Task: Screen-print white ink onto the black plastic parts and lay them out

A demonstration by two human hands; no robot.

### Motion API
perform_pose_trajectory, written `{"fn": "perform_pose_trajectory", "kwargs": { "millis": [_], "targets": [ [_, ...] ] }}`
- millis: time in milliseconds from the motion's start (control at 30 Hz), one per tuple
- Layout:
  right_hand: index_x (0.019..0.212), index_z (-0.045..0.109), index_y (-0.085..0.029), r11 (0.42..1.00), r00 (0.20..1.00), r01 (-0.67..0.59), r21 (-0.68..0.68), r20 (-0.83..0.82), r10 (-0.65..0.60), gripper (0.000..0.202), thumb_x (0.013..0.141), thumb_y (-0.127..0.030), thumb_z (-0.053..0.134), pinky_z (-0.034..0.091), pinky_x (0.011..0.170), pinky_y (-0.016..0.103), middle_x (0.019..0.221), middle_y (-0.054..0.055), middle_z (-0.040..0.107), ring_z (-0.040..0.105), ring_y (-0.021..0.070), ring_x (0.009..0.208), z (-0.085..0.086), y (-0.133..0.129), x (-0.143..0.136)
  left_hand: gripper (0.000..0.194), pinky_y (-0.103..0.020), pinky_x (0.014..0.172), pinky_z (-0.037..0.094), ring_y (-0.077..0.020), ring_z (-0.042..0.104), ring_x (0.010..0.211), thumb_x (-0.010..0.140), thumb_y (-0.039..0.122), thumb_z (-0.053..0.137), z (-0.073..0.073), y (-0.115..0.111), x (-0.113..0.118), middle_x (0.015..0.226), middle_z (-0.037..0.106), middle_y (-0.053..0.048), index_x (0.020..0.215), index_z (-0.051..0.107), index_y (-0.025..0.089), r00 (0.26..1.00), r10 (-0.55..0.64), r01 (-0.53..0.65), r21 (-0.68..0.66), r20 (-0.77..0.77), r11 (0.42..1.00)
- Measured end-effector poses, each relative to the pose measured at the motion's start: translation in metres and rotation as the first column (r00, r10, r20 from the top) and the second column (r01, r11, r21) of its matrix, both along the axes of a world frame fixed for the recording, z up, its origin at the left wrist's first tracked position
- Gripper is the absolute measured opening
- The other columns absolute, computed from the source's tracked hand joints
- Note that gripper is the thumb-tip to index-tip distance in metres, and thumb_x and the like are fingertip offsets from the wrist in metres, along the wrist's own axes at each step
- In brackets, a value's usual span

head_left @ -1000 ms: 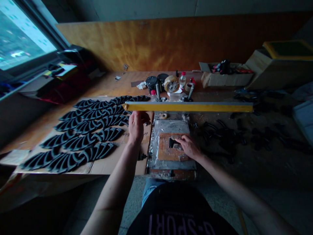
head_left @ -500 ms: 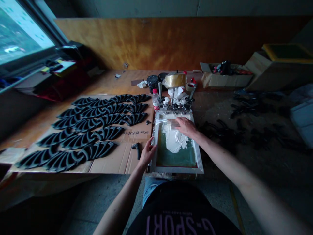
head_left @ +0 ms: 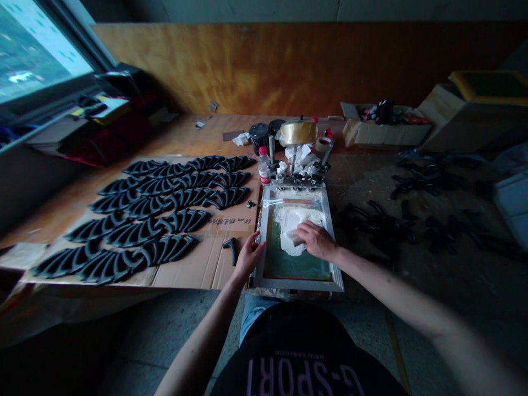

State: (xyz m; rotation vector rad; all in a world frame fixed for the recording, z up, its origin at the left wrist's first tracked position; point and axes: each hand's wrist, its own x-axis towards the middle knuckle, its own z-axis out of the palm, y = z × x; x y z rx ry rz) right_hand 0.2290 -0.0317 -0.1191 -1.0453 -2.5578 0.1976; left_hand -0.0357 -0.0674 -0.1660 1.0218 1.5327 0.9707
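A silver-framed printing screen with green mesh lies flat in front of me. Thick white paste is spread over its middle. My right hand is closed over the paste, pinching a small, pale, flat scraper, partly hidden by the fingers. A narrow brown strip lies across the far end of the mesh, apart from this hand. At the screen's left edge, my left hand has its fingers curled against the frame. One black, bent, handle-like piece rests just left of it.
Rows of black curved pieces cover the cardboard on the left. Behind the screen stand a clamp post, a red-capped bottle and a tape roll. More black pieces lie right; an open carton stands farther back.
My right hand has moved from the far end of the screen toward me, onto the white paste. The brown strip now shows uncovered. My left hand stays at the frame's edge.
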Motion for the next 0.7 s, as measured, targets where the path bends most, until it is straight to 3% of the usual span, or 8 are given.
{"fn": "perform_pose_trajectory", "kwargs": {
  "millis": [133, 233, 367, 467, 533, 600, 633, 700],
  "targets": [
    [0.093, 0.066, -0.018, 0.993, 0.993, -0.120, -0.017, -0.009, 0.120, 0.022, 0.083, -0.004, 0.052, 0.047, 0.079, 0.032, 0.091, 0.007, 0.063, 0.055, 0.0208, 0.089, -0.009, -0.012, 0.002, 0.069, -0.019, 0.049, 0.033, -0.0082, 0.043, 0.052, 0.073, 0.051, 0.067, 0.001, 0.001, 0.000, 0.066, 0.054, 0.004, 0.132, 0.055, 0.015, 0.999, -0.036, 0.036, 0.016, -0.008, 0.999],
    [0.101, 0.066, -0.019, 0.998, 0.996, -0.027, -0.065, -0.088, 0.021, 0.017, 0.085, -0.015, 0.061, 0.049, 0.081, 0.032, 0.094, 0.006, 0.064, 0.058, 0.0203, 0.091, 0.007, 0.011, -0.005, 0.073, -0.019, 0.048, 0.032, -0.0078, 0.043, 0.052, 0.074, 0.050, 0.067, 0.014, -0.001, 0.000, 0.065, 0.053, 0.004, 0.136, 0.050, 0.014, 0.998, -0.062, 0.062, 0.009, 0.016, 0.998],
    [0.133, 0.053, -0.025, 0.968, 0.950, 0.239, -0.081, -0.187, -0.250, 0.052, 0.083, -0.025, 0.069, 0.049, 0.087, 0.034, 0.106, 0.006, 0.065, 0.060, 0.0195, 0.094, 0.045, 0.081, -0.005, 0.068, -0.019, 0.051, 0.037, -0.0099, 0.050, 0.058, 0.078, 0.053, 0.064, 0.054, 0.000, -0.003, 0.072, 0.062, 0.001, 0.134, 0.053, 0.017, 0.995, -0.046, 0.042, 0.036, 0.091, 0.998],
    [0.132, 0.055, -0.020, 0.899, 0.860, 0.423, -0.115, -0.262, -0.438, 0.047, 0.087, -0.033, 0.063, 0.048, 0.080, 0.032, 0.098, 0.006, 0.066, 0.061, 0.0178, 0.085, 0.061, 0.119, 0.034, 0.056, -0.022, 0.057, 0.043, -0.0125, 0.055, 0.066, 0.084, 0.062, 0.052, 0.090, 0.013, 0.000, 0.082, 0.066, -0.004, 0.113, 0.068, 0.016, 0.991, -0.003, -0.018, 0.154, 0.136, 0.988],
    [0.122, 0.061, -0.013, 0.802, 0.751, 0.567, -0.189, -0.281, -0.597, 0.036, 0.094, -0.035, 0.050, 0.046, 0.075, 0.029, 0.093, 0.008, 0.067, 0.061, 0.0165, 0.081, 0.056, 0.124, 0.069, 0.057, -0.025, 0.064, 0.048, -0.0143, 0.059, 0.073, 0.085, 0.064, 0.047, 0.113, 0.030, 0.006, 0.091, 0.067, -0.006, 0.106, 0.069, 0.016, 0.975, 0.026, -0.089, 0.283, 0.220, 0.955],
    [0.106, 0.066, -0.010, 0.688, 0.652, 0.674, -0.268, -0.223, -0.725, 0.034, 0.096, -0.035, 0.045, 0.043, 0.072, 0.027, 0.088, 0.009, 0.068, 0.061, 0.0164, 0.079, 0.039, 0.113, 0.093, 0.056, -0.028, 0.070, 0.051, -0.0156, 0.063, 0.080, 0.086, 0.064, 0.046, 0.134, 0.052, 0.015, 0.097, 0.068, -0.007, 0.108, 0.066, 0.016, 0.956, 0.021, -0.139, 0.391, 0.292, 0.910],
    [0.096, 0.068, -0.010, 0.666, 0.645, 0.683, -0.301, -0.180, -0.743, 0.033, 0.094, -0.036, 0.048, 0.043, 0.070, 0.027, 0.085, 0.009, 0.069, 0.061, 0.0165, 0.077, 0.026, 0.102, 0.096, 0.056, -0.028, 0.071, 0.052, -0.0161, 0.064, 0.082, 0.086, 0.064, 0.046, 0.143, 0.063, 0.020, 0.096, 0.068, -0.008, 0.108, 0.065, 0.016, 0.951, 0.006, -0.142, 0.420, 0.310, 0.896],
    [0.078, 0.068, -0.015, 0.714, 0.735, 0.607, -0.350, -0.096, -0.672, 0.030, 0.088, -0.042, 0.059, 0.043, 0.068, 0.026, 0.076, 0.006, 0.068, 0.060, 0.0164, 0.071, -0.002, 0.075, 0.087, 0.055, -0.028, 0.069, 0.053, -0.0166, 0.065, 0.082, 0.087, 0.064, 0.044, 0.155, 0.078, 0.028, 0.091, 0.067, -0.008, 0.108, 0.062, 0.016, 0.944, -0.023, -0.131, 0.435, 0.331, 0.891]
  ]
}}
